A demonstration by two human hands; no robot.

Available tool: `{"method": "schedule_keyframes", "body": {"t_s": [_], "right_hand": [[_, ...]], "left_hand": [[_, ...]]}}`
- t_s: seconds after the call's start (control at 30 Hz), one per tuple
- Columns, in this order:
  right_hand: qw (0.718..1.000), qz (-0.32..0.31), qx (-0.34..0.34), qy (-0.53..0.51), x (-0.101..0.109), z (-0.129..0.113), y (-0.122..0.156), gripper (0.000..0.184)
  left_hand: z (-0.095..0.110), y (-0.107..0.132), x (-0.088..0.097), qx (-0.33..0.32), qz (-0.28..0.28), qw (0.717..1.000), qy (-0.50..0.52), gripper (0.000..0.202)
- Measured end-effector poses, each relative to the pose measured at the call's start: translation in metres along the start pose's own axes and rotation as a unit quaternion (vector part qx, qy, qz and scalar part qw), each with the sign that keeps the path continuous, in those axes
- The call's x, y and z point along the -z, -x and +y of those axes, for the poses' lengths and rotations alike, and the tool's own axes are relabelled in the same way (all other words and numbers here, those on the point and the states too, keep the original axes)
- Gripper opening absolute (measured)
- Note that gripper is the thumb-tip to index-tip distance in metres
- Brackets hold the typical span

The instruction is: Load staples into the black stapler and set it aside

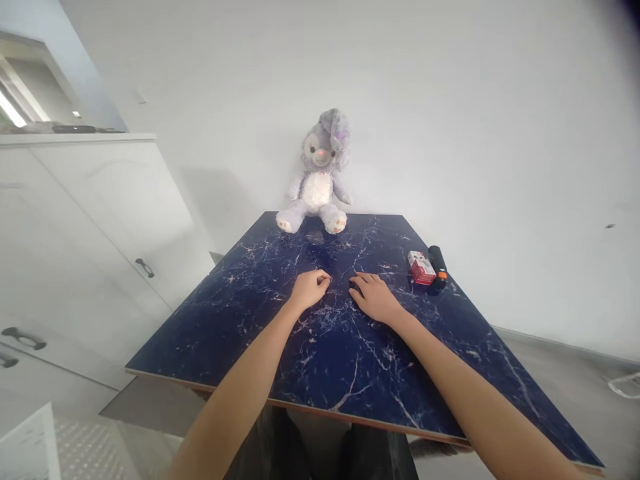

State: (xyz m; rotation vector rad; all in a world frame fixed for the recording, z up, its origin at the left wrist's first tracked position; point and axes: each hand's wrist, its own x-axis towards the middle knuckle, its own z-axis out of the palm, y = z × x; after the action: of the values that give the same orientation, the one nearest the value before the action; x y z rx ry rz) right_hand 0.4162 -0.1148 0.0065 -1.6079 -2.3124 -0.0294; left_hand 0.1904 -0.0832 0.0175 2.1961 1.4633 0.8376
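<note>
Both of my forearms stretch out over a dark blue marble-patterned tabletop [260, 333]. My left hand [310, 288] rests on it near the middle, fingers curled into a loose fist with nothing visible inside. My right hand [374, 297] lies palm down beside it, fingers bent slightly against the surface, holding nothing. A grey and white plush rabbit [319, 177] sits upright at the table's far edge against the wall, beyond both hands. A red and white small box [421, 267] and a black cylinder with an orange band [439, 265] lie to the right of my right hand.
A white wall stands behind the table. White cabinets with dark handles [145, 267] line the left side. The table's near edge [350, 417] is above my lap. A pale object [625, 385] lies on the floor at the far right.
</note>
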Motion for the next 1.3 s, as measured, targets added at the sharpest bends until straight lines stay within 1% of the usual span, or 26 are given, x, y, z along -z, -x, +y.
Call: {"method": "schedule_keyframes", "body": {"t_s": [0.1, 0.23, 0.3, 0.5, 0.8, 1.1, 1.3], "right_hand": [[1.000, -0.009, 0.013, 0.006, 0.001, 0.002, 0.000, 0.045], [0.999, -0.022, 0.027, 0.022, 0.003, 0.001, 0.001, 0.047], [0.999, -0.026, 0.022, 0.026, 0.005, -0.002, 0.002, 0.047], [0.999, -0.023, 0.016, 0.024, 0.008, -0.006, 0.003, 0.047], [0.999, -0.012, 0.024, 0.017, 0.000, 0.001, 0.001, 0.047], [1.000, -0.020, 0.011, 0.009, 0.000, 0.001, 0.001, 0.047], [1.000, -0.015, 0.008, 0.009, 0.000, -0.001, 0.001, 0.047]], "left_hand": [[0.000, 0.002, -0.001, -0.018, 0.007, 1.000, -0.013, 0.020], [0.007, 0.006, -0.005, -0.062, -0.009, 0.997, -0.044, 0.019], [0.011, 0.008, -0.007, -0.069, -0.014, 0.995, -0.066, 0.018], [0.015, 0.009, -0.007, -0.070, -0.024, 0.994, -0.077, 0.018], [0.017, 0.008, -0.006, -0.060, -0.034, 0.995, -0.074, 0.019], [0.018, 0.010, -0.003, -0.053, -0.032, 0.996, -0.067, 0.018], [0.024, 0.013, -0.008, -0.035, -0.014, 0.998, -0.056, 0.019]]}}
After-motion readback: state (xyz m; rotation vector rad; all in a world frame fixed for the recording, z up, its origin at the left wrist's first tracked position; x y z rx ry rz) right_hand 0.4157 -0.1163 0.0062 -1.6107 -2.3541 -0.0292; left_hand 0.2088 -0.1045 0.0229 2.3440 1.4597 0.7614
